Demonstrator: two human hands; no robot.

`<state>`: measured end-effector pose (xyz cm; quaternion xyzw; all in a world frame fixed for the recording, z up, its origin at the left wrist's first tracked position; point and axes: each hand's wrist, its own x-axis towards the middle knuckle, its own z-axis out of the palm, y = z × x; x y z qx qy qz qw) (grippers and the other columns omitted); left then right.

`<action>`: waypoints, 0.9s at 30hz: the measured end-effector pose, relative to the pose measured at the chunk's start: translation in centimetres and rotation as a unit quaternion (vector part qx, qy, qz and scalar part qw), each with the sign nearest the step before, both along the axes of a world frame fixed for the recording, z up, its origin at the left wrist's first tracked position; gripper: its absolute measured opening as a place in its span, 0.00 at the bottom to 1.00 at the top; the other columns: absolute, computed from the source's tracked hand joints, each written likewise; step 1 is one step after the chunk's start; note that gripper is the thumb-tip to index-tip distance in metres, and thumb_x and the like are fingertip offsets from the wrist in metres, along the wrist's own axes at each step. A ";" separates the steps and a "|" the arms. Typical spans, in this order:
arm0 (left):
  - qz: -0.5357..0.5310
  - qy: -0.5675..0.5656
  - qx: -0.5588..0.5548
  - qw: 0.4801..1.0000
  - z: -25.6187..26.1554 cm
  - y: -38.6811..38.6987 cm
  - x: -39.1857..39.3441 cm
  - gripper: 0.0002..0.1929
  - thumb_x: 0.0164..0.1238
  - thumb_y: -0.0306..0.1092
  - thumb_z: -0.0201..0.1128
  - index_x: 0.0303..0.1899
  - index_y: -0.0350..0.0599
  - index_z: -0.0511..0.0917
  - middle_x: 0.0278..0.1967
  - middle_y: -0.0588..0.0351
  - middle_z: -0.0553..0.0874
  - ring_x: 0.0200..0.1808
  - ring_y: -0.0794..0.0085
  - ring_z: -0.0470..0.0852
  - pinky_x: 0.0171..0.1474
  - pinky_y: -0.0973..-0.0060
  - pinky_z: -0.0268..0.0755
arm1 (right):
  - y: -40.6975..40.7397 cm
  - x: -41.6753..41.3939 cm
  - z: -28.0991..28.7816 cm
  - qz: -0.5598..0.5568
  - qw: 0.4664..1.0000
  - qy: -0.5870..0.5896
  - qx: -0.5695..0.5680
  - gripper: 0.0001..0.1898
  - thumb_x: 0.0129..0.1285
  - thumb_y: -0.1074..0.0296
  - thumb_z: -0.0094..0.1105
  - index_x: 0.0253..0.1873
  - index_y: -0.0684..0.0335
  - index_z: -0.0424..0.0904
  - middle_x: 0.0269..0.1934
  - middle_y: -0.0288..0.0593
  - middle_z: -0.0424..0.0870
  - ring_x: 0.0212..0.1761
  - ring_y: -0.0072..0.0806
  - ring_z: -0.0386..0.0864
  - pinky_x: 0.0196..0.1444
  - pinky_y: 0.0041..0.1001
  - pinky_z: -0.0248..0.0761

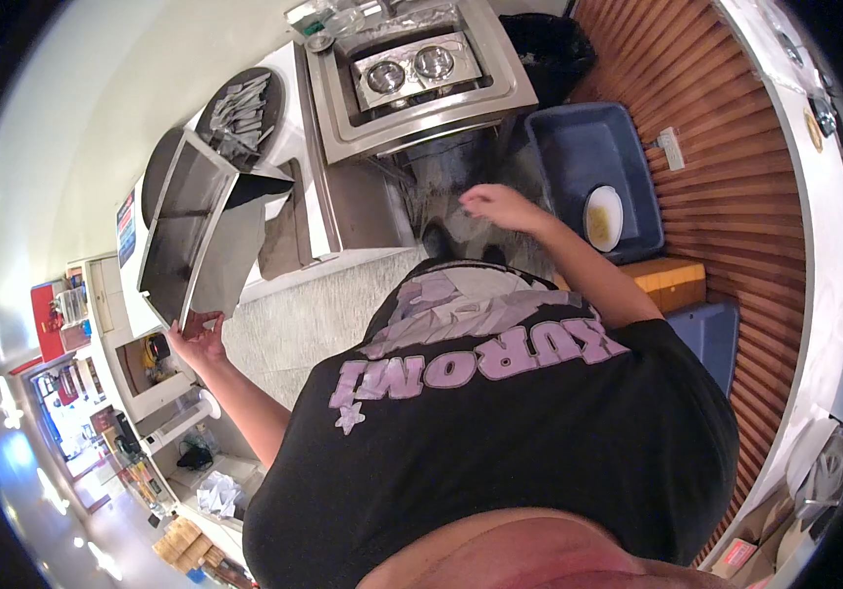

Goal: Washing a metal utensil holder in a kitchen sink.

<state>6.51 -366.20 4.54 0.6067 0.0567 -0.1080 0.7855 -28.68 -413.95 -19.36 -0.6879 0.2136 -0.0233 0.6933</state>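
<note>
My left hand [199, 340] grips the lower corner of a stainless-steel box [190, 199], which is tilted up over the white counter [315, 210]. A divider crosses its inside, and no contents show there. Partly behind the box, a round dark tray [274, 88] holds several slim wrapped packets [241, 110]. Another dark round tray [151, 177] is mostly hidden by the box. My right hand [501, 206] hangs over the floor between the counter and a blue plastic tub [583, 143]. Its fingers are curled and slightly blurred, with nothing visible in them.
A steel sink [421, 121] bears a foil-like panel [458, 48] with two round shiny pieces. Inside the blue tub lies a white oval dish [604, 219] with yellowish residue. A yellow crate [664, 283] stands by the slatted wood wall [731, 199]. Open shelves [193, 456] are at lower left.
</note>
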 end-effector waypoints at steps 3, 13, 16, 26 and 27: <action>0.014 0.023 0.019 0.999 -1.2 3.1 1.2 0.22 0.63 0.51 0.56 0.46 0.40 0.80 0.36 0.49 0.89 0.33 0.47 0.84 0.44 0.38 0.75 | -2.1 -5.4 -5.7 -0.089 0.984 0.150 0.039 0.17 0.67 0.58 0.62 0.54 0.62 0.82 0.43 0.38 0.86 0.40 0.24 0.82 0.41 0.26 0.74; 0.016 0.132 -0.023 0.991 -3.6 7.9 8.7 0.19 0.67 0.44 0.54 0.39 0.34 0.79 0.29 0.46 0.85 0.33 0.50 0.81 0.63 0.22 0.53 | -2.3 -19.8 -18.4 -0.411 0.788 0.359 0.286 0.12 0.66 0.60 0.57 0.50 0.58 0.76 0.38 0.39 0.80 0.39 0.33 0.78 0.45 0.36 0.72; 0.038 0.133 0.013 0.990 -2.6 7.8 12.2 0.21 0.69 0.47 0.52 0.39 0.33 0.79 0.28 0.42 0.83 0.32 0.51 0.79 0.63 0.22 0.53 | 0.8 -17.7 -17.6 -0.419 0.779 0.317 0.342 0.11 0.64 0.63 0.58 0.49 0.57 0.76 0.37 0.38 0.79 0.37 0.32 0.77 0.43 0.38 0.71; 0.088 0.128 0.132 0.979 -4.3 4.8 16.6 0.24 0.69 0.52 0.51 0.37 0.34 0.78 0.19 0.45 0.79 0.18 0.59 0.72 0.53 0.25 0.66 | 0.4 -15.6 -19.9 -0.187 0.887 0.385 -0.175 0.09 0.60 0.64 0.57 0.40 0.60 0.85 0.35 0.47 0.86 0.37 0.40 0.83 0.40 0.39 0.74; 0.103 0.137 0.140 0.975 -4.5 5.3 16.4 0.24 0.69 0.52 0.53 0.38 0.34 0.78 0.17 0.45 0.78 0.15 0.61 0.70 0.50 0.26 0.69 | -0.2 -15.3 -19.8 -0.276 0.853 0.397 -0.198 0.11 0.60 0.63 0.56 0.40 0.60 0.86 0.38 0.50 0.87 0.39 0.41 0.84 0.43 0.38 0.74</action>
